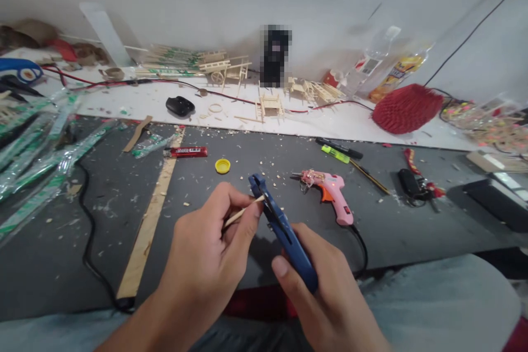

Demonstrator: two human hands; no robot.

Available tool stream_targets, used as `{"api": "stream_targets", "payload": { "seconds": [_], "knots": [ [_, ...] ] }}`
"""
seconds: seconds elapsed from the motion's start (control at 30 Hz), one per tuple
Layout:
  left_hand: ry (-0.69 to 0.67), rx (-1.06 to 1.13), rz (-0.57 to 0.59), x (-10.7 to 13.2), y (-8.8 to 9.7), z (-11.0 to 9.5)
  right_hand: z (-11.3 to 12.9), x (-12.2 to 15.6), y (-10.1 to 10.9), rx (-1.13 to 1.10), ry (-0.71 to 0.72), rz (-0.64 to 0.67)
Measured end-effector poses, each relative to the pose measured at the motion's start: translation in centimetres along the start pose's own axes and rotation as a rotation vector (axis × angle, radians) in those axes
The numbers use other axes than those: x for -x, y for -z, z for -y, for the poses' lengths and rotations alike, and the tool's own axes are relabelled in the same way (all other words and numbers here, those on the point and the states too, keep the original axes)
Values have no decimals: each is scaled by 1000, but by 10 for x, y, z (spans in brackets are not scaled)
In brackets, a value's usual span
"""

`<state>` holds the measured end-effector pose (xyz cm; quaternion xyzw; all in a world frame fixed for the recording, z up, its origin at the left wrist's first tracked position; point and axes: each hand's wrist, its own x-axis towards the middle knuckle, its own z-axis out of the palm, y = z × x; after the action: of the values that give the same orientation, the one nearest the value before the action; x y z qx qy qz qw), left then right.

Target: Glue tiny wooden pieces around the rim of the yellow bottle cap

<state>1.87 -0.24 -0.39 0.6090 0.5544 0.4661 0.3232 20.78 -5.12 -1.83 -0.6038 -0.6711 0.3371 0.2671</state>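
Observation:
My left hand (pixel 206 253) pinches a thin wooden stick (pixel 243 213) between thumb and fingers, its tip pointing right into the jaws of a blue-handled cutter (pixel 280 231). My right hand (pixel 325 297) is wrapped round the cutter's blue handles, thumb on top. The cutter's jaws close around the stick's end above the dark tabletop (pixel 247 170). Both hands are near the table's front edge, over my lap.
A pink glue gun (pixel 330 190) lies just right of the cutter, its black cord running off the edge. Also there: a yellow cap (pixel 223 165), a red lighter (pixel 187 152), a long wooden strip (pixel 150 220), markers (pixel 338 149), small stick models (pixel 270 104), and a red folded-paper object (pixel 406 108).

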Motion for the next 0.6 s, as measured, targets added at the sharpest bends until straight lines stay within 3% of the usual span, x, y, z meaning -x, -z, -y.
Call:
{"api": "stream_targets", "payload": {
  "seconds": [0.17,0.37,0.6],
  "knots": [
    [42,80,-27,6,-4,4,2,3,-5,48,43,-56],
    [126,298,-15,11,-13,1,-6,4,-9,314,217,-188],
    [187,485,-9,10,-28,7,-14,2,-14,483,235,-283]
  ]
}}
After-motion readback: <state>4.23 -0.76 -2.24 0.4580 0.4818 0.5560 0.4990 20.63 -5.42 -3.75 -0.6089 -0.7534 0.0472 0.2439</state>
